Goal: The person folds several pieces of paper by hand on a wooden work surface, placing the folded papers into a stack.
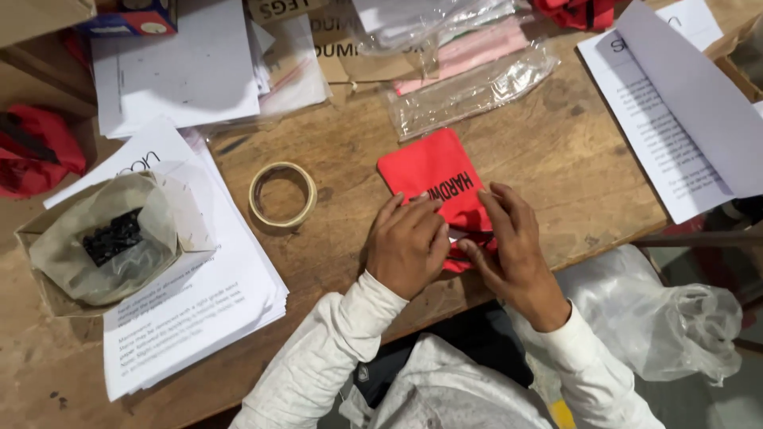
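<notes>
Clearly, the work is at the small red pouch, so I go from left to right across the table (556, 151). At the far left a cardboard box (40, 262) lined with thin paper holds small black parts (114, 236), and it sits on a stack of printed sheets (199, 302). Next, a ring of tape (282, 194) lies flat on the bare wood.

Then comes the left hand (407, 245): its fingers are curled and press down on the lower end of the red pouch (433, 175). The right hand (513, 246) is just beside it, with the fingertips pinching the same end, where the mouth seems to be. I judge that this end is now being closed or folded; the rest of the pouch lies flat and looks finished.

The pouch lies near the front edge, between the tape and more printed sheets (660, 135). Its long axis runs diagonally, with the free end pointing up-left, away from the person.
</notes>
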